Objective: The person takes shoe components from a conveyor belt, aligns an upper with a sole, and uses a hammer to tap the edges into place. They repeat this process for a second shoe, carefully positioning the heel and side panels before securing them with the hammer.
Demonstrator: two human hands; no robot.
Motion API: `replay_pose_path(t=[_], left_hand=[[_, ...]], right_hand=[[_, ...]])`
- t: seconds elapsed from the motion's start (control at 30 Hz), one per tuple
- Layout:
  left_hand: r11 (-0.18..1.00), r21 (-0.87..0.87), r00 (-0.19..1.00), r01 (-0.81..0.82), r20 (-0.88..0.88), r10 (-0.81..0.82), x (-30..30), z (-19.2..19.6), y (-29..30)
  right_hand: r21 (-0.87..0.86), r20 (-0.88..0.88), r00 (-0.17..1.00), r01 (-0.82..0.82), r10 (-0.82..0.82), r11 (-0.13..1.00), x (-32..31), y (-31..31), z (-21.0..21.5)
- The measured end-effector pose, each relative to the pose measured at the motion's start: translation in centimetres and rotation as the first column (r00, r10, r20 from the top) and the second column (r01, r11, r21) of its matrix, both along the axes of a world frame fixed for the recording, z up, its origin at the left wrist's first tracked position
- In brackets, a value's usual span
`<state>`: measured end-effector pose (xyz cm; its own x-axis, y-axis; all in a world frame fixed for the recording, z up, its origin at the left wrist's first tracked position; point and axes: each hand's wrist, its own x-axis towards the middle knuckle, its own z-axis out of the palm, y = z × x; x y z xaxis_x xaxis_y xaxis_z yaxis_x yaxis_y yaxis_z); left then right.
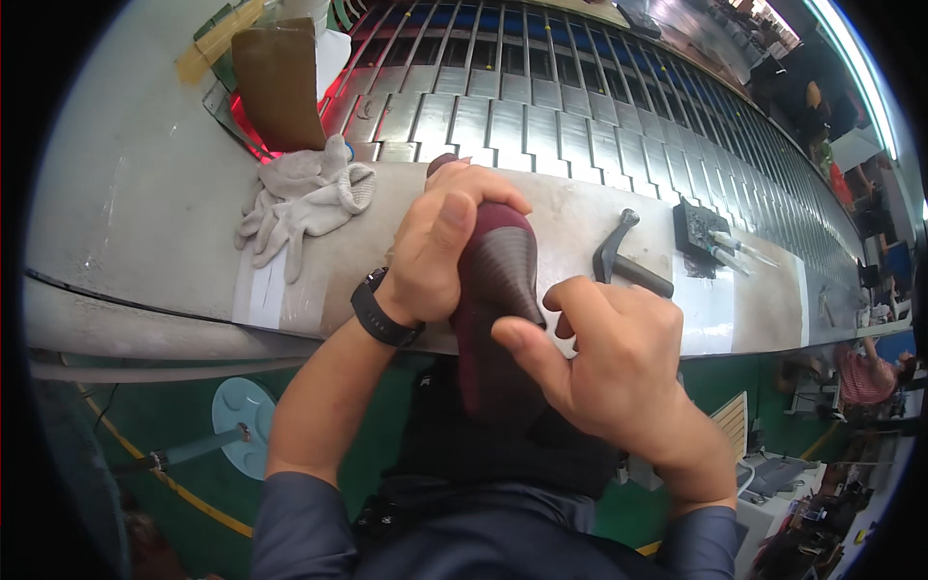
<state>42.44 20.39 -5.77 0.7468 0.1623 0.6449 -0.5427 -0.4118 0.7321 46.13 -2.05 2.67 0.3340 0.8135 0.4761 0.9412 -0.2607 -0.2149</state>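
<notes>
A dark burgundy high-heeled shoe (468, 358) is held up in front of me over the bench edge, its brown-grey striped heel (509, 263) narrowing toward me. My left hand (432, 244), with a black watch on the wrist, is wrapped round the shoe beside the heel's wide end. At the narrow heel tip is my right hand (607, 358), its thumb and curled forefinger on either side of the tip in a pinch. How firmly they press is hard to see. The shoe's lower part is dark and blends into my clothing.
A hammer (619, 256) lies on the bench (570, 198) to the right, near a black block (698, 234) with white-handled tools. White knitted gloves (307, 198) rest at left, below a brown board (280, 85). Beyond runs a metal slatted conveyor (503, 121). A blue round stool (242, 420) stands below.
</notes>
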Motion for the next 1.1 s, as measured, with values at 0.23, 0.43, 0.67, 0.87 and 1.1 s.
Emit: replay_pose_path(t=[0.23,0.43,0.67,0.87,1.1], left_hand=[[0.978,0.17,0.992,-0.122,0.042,0.117,0.4,0.8,-2.6],[0.952,0.255,0.985,-0.171,0.08,0.155,1.1,0.7,-2.9],[0.967,0.198,0.987,-0.158,0.0,0.161,2.2,1.8,-3.1],[0.977,0.17,0.99,-0.133,-0.016,0.138,1.4,1.4,-3.3],[0.992,-0.032,0.99,-0.121,0.063,0.123,-1.4,-1.4,-4.1]], right_hand=[[-0.218,0.068,0.983,0.18,-0.169,0.959,0.2,-0.2,-0.5],[-0.288,0.023,0.987,0.16,-0.16,0.944,1.3,-0.8,-1.2],[-0.197,0.032,0.983,0.182,-0.179,0.963,2.5,-0.5,-1.2],[0.084,-0.47,0.867,0.227,-0.163,0.97,1.7,-1.5,-4.4],[0.243,-0.793,0.608,0.246,0.046,0.938,-0.9,-2.5,-8.5]])
